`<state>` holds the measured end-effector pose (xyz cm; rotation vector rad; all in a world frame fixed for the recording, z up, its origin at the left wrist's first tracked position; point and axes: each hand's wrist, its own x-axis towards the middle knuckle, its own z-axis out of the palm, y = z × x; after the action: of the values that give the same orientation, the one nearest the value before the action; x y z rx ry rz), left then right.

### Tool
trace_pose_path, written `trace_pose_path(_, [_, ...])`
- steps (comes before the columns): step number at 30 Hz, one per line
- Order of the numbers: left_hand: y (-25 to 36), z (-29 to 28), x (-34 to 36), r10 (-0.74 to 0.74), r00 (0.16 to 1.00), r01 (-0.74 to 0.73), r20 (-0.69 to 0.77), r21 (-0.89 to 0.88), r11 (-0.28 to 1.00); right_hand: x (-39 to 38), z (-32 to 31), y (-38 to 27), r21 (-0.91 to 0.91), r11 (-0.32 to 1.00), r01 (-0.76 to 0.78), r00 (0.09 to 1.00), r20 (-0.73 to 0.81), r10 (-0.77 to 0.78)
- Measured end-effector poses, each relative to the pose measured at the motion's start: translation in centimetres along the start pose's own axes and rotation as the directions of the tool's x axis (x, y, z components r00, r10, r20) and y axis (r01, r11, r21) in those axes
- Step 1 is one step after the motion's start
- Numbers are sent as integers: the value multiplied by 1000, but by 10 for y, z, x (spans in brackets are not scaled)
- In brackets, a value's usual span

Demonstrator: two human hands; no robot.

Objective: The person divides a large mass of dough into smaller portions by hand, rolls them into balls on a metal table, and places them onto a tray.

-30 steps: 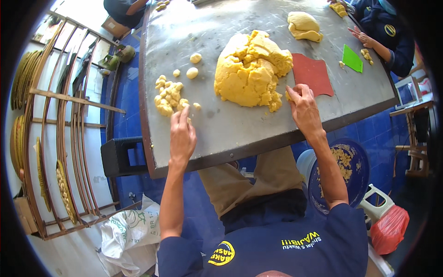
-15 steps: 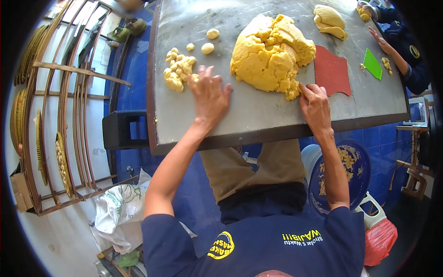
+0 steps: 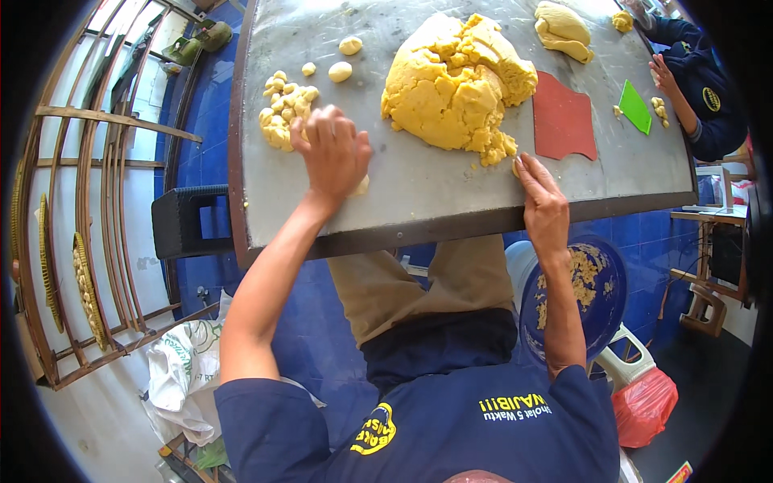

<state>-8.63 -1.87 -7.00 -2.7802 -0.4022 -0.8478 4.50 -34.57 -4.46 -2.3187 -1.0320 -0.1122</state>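
Observation:
A large cracked mound of yellow dough (image 3: 447, 88) sits on the metal-topped table. My right hand (image 3: 547, 197) is at the table's near side, just below the mound's crumbly right edge. Its thumb and fingers pinch a small lump of yellow dough (image 3: 515, 167). My left hand (image 3: 334, 157) curls at the edge of a pile of small pale dough balls (image 3: 283, 105); its fingertips are hidden, so what they grip cannot be seen. A pale flat dough piece (image 3: 361, 187) shows beside its wrist. Beyond lie two larger balls (image 3: 340, 72) and a smaller one.
Right of the mound lies a red flat sheet (image 3: 564, 117), then a green scraper (image 3: 635, 107). A folded pale dough slab (image 3: 562, 32) lies farther back. Another person's hand (image 3: 665, 76) rests at the far right. Below the table stands a blue basin (image 3: 609, 318) with crumbs.
My left hand has moved to the pile, its spread fingers now curled. My right hand has drawn back from the mound with a small lump of dough. The whole view has shifted slightly.

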Motion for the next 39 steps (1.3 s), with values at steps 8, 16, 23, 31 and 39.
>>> trace_pose_path(8, [18, -17, -8, -154, 970, 152, 187, 27, 988, 32, 17, -50, 72, 966, 248, 963, 89, -254])
trace_pose_path(16, [35, -67, -42, -419, 806, 500, 418, -104, 860, 55, 57, -89, 95, 900, 425, 887, 156, -435])
trace_pose_path(23, [46, -67, -38, -603, 673, 641, 427, -744, 187, 11, 24, -84, 218, 854, 472, 800, 301, -519])
trace_pose_path(31, [118, -67, -22, -433, 779, 550, 454, -826, 122, 21, 53, -103, 390, 920, 38, 999, -17, -35])
trace_pose_path(39, [81, -50, -16, -171, 882, 454, 439, -695, 558, 30, 41, -114, 481, 843, 239, 968, -47, -247])
